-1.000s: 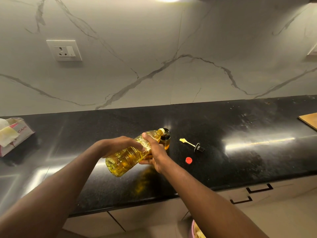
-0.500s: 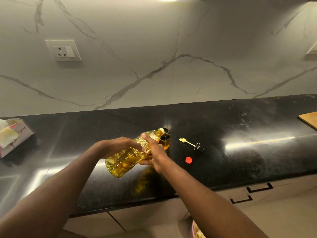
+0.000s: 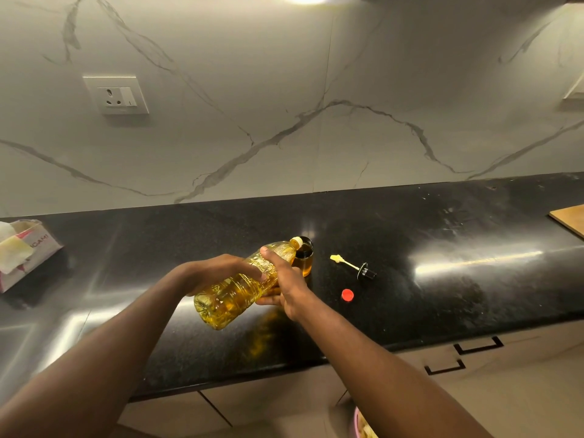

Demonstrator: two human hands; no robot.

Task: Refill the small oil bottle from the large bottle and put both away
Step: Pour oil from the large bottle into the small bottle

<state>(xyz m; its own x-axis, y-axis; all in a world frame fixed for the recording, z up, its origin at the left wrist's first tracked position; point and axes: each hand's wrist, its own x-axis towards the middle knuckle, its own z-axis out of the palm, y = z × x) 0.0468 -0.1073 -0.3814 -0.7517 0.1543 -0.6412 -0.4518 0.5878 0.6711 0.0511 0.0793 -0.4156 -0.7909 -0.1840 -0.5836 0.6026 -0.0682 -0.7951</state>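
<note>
Over counter (image 3: pixel 442 235), large bottle (image 3: pixel 230 295) at small bottle (image 3: pixel 306 263)

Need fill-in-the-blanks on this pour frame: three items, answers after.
1. The left hand and right hand tip the large bottle over the small bottle, which stands on the ____ countertop.
2. The loose round cap is ____.
3. The applicator lid lies to the small bottle's ____.
Answers: black; red; right.
</note>
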